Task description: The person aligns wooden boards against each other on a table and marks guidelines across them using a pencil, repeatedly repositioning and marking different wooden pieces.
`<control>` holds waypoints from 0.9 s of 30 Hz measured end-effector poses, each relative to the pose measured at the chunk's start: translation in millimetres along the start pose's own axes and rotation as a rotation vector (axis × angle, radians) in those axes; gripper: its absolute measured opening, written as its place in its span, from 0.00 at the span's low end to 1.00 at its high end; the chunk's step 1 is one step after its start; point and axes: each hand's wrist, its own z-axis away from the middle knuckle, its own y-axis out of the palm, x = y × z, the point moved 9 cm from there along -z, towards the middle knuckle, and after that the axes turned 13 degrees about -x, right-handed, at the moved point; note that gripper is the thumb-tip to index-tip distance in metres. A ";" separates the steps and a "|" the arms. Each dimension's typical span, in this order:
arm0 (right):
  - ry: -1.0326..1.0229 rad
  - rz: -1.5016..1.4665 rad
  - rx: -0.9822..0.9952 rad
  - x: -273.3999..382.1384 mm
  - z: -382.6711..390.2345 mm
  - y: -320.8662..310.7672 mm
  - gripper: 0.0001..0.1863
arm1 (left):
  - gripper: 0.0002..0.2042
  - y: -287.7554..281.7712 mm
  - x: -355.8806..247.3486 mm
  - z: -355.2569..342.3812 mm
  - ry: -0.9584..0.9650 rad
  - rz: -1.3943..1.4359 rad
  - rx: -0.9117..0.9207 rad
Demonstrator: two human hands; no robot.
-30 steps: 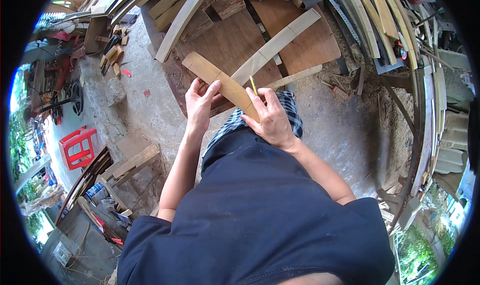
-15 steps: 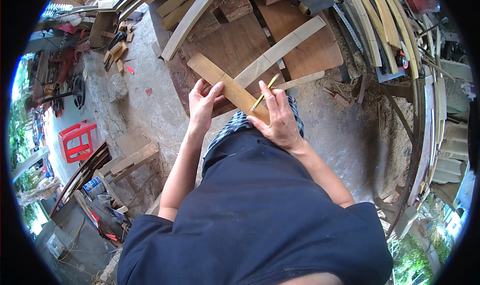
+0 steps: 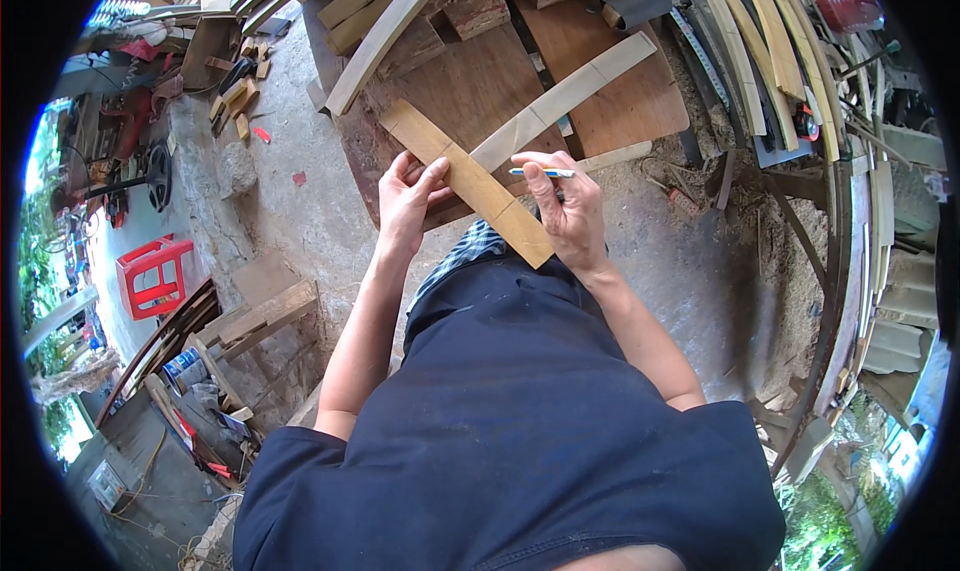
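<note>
My left hand (image 3: 405,199) grips the edge of a short, flat wooden strip (image 3: 490,199) between thumb and fingers. Dark lines cross the strip's face, and it slants from upper left down toward my lap. In my right hand (image 3: 570,216) is a slim pencil (image 3: 557,173), lying almost level across the fingers and off the wood. That hand is just right of the strip's lower half. Beyond, a longer pale wooden strip (image 3: 590,81), also lined across, rests on a brown wooden work surface (image 3: 480,81), its near end hidden behind the held strip.
Another pale strip (image 3: 385,36) lies on the left of the work surface. Long boards (image 3: 745,61) lean at the right. Wood offcuts (image 3: 235,101) and a red plastic stool (image 3: 155,276) are to the left, with a paint can (image 3: 185,371) lower down.
My right hand has drawn away from the strip's lower end, uncovering it. The pencil has swung from a steep slant to nearly level. My left hand still holds the strip.
</note>
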 end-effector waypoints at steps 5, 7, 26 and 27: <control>0.034 -0.116 0.007 -2.7 -4.9 24.1 0.10 | 0.22 1.9 -1.5 0.4 0.009 0.019 -0.003; 0.030 -0.097 0.029 -0.1 -5.0 29.7 0.10 | 0.21 2.1 -1.0 -0.2 0.011 0.025 -0.004; -0.024 -0.056 0.136 1.3 0.9 26.7 0.10 | 0.20 3.0 -0.9 0.2 0.018 0.039 -0.005; -0.015 -0.052 0.143 1.5 -0.9 27.3 0.10 | 0.20 2.9 -0.8 0.0 0.014 0.036 -0.006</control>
